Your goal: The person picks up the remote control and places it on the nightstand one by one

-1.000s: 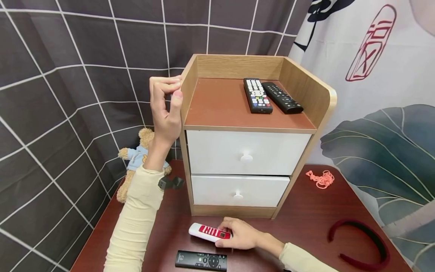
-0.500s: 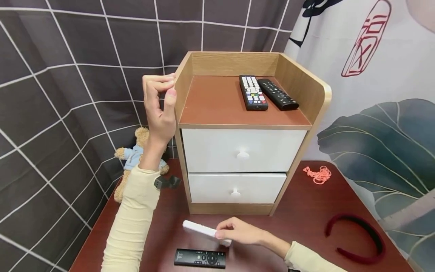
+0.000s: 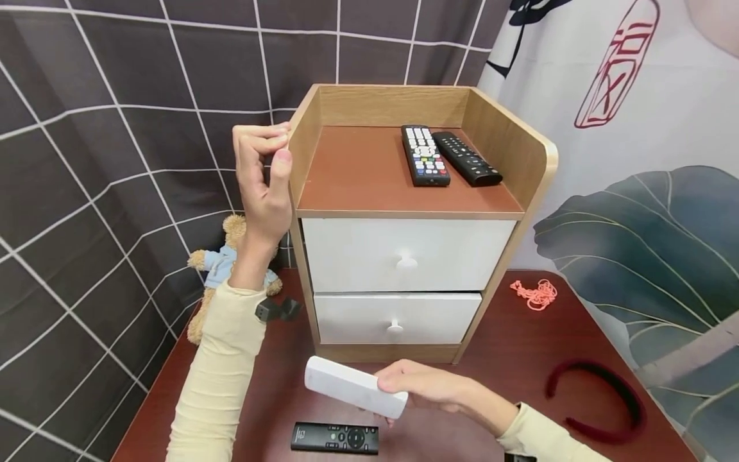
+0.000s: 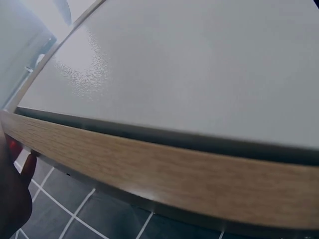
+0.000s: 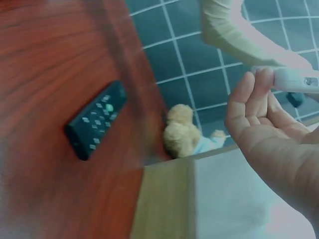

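Partly hidden behind a white remote point(image 3: 353, 387), the right hand point(image 3: 426, 386) pinches it; the left hand point(image 3: 264, 187) grips the cabinet point(image 3: 369, 253).

Bright, even head view; hazy, glare-touched wrist views

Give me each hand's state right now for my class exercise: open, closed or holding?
Left hand: fingers bent, touching the cabinet's side panel; whether they grip it cannot be told.
Right hand: closed, holding the white remote.
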Tool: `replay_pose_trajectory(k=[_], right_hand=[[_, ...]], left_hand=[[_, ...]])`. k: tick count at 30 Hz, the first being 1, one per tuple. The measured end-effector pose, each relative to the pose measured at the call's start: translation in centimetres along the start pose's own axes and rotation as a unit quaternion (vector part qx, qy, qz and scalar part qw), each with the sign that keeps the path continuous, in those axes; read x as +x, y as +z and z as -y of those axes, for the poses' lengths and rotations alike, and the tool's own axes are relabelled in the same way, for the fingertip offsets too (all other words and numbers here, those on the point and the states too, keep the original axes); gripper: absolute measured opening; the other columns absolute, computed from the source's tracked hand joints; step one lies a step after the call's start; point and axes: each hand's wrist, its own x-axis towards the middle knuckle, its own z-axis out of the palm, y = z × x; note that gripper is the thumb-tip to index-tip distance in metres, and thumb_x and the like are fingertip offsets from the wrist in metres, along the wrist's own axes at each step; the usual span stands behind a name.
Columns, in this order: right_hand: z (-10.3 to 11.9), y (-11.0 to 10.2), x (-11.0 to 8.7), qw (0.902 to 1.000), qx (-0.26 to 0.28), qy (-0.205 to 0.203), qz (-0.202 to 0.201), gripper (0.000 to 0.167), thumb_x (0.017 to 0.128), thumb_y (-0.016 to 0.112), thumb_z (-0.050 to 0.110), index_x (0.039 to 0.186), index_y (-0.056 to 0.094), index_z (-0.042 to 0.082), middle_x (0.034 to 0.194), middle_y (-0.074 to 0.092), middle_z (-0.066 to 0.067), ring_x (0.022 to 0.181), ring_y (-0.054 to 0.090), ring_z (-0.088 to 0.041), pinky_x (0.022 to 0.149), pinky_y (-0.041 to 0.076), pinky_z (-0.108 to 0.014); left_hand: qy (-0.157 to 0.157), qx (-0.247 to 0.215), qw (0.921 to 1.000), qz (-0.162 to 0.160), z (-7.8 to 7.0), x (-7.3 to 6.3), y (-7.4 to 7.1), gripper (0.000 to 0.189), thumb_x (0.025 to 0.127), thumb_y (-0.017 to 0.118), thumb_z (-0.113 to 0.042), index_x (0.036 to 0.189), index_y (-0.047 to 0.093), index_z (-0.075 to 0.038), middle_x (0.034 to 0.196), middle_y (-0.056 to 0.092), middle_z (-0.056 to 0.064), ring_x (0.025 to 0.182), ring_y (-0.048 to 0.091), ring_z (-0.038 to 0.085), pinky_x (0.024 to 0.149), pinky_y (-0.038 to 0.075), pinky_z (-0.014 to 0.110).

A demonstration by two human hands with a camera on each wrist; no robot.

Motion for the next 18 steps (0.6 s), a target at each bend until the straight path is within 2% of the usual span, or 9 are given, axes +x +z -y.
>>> replay_pose_trajectory(k=[5, 7, 10, 12, 17, 18], right_hand=[[2.6, -0.9, -0.3, 0.9993, 0.004, 0.029, 0.021, 0.071, 0.097, 0.049, 0.046, 0.131, 0.043, -0.017, 0.098, 0.067, 0.003, 0.084, 0.063, -0.009, 0.076, 0.055, -0.023], [3.6, -1.0, -0.4, 0.9993, 0.003, 0.025, 0.028, 0.072, 0.097, 0.049, 0.046, 0.133, 0.042, -0.016, 0.098, 0.067, 0.002, 0.083, 0.063, -0.009, 0.074, 0.055, -0.024], [5.2, -1.1, -0.8, 0.9996, 0.002, -0.003, 0.028, 0.072, 0.096, 0.051, 0.045, 0.131, 0.042, -0.017, 0.097, 0.068, 0.001, 0.080, 0.063, -0.009, 0.071, 0.055, -0.023], [6.4, -1.1, -1.1, 0.9993, 0.002, -0.032, 0.020, 0.063, 0.097, 0.051, 0.044, 0.127, 0.051, -0.011, 0.096, 0.069, 0.000, 0.077, 0.063, -0.008, 0.068, 0.054, -0.023], [9.8, -1.1, -1.2, 0.9945, -0.018, -0.102, -0.013, 0.043, 0.096, 0.052, 0.047, 0.124, 0.063, 0.016, 0.095, 0.070, 0.001, 0.074, 0.063, -0.008, 0.067, 0.053, -0.024], [10.5, -1.1, -1.3, 0.9936, -0.019, -0.110, -0.015, 0.045, 0.096, 0.052, 0.049, 0.126, 0.061, 0.017, 0.095, 0.070, 0.000, 0.074, 0.063, -0.009, 0.067, 0.053, -0.023]], left_hand=[[-0.002, -0.003, 0.9999, -0.010, 0.0, 0.0, -0.1, 0.035, 0.085, 0.052, -0.019, 0.092, 0.052, 0.015, 0.108, 0.054, -0.006, 0.109, 0.061, 0.027, 0.103, 0.049, 0.045], [-0.005, -0.003, 0.9999, -0.013, -0.1, -0.1, -0.3, 0.036, 0.085, 0.052, -0.019, 0.092, 0.052, 0.016, 0.108, 0.054, -0.006, 0.109, 0.061, 0.026, 0.104, 0.049, 0.045], [-0.010, -0.003, 0.9999, -0.007, -0.1, -0.2, -0.4, 0.035, 0.085, 0.052, -0.019, 0.092, 0.052, 0.016, 0.108, 0.054, -0.006, 0.110, 0.061, 0.026, 0.104, 0.049, 0.044], [-0.011, 0.000, 0.9999, -0.004, -0.1, -0.2, -0.3, 0.035, 0.085, 0.052, -0.019, 0.092, 0.053, 0.015, 0.108, 0.054, -0.006, 0.110, 0.061, 0.026, 0.104, 0.048, 0.044], [-0.007, -0.002, 1.0000, -0.001, 0.1, 0.0, 0.2, 0.035, 0.086, 0.052, -0.019, 0.092, 0.053, 0.015, 0.109, 0.053, -0.006, 0.110, 0.061, 0.028, 0.103, 0.049, 0.043], [-0.006, -0.003, 1.0000, -0.001, 0.1, 0.0, 0.3, 0.035, 0.086, 0.052, -0.019, 0.092, 0.053, 0.015, 0.109, 0.053, -0.006, 0.110, 0.061, 0.028, 0.102, 0.049, 0.043]])
